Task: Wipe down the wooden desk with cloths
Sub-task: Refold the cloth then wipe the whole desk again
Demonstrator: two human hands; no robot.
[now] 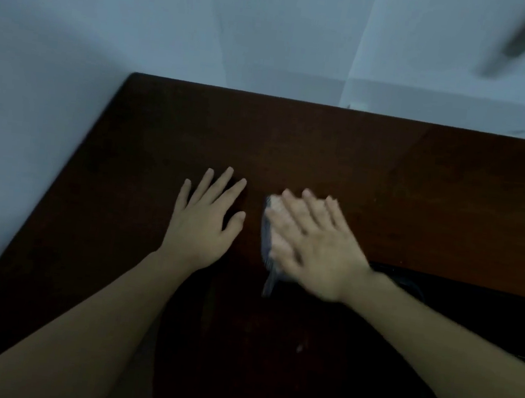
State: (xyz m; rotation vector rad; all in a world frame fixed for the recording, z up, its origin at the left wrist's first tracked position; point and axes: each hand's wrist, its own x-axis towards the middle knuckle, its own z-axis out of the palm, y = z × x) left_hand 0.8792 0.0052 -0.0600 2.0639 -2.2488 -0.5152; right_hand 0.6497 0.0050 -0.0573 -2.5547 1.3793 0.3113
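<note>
head view, dim and blurred: a dark brown wooden desk (358,164) runs against a pale wall (38,72). the left hand (205,221) lies flat on the desk, fingers spread, holding nothing. the right hand (311,248), smeared by motion blur, presses with straight fingers on a small pale grey cloth (270,233), mostly hidden beneath it, only its left edge showing. dark shapes at lower right are hard to make out.

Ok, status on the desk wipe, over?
Left hand flat on desk, empty. Right hand pressing cloth, fingers straight, blurred. Nothing in the way.
</note>
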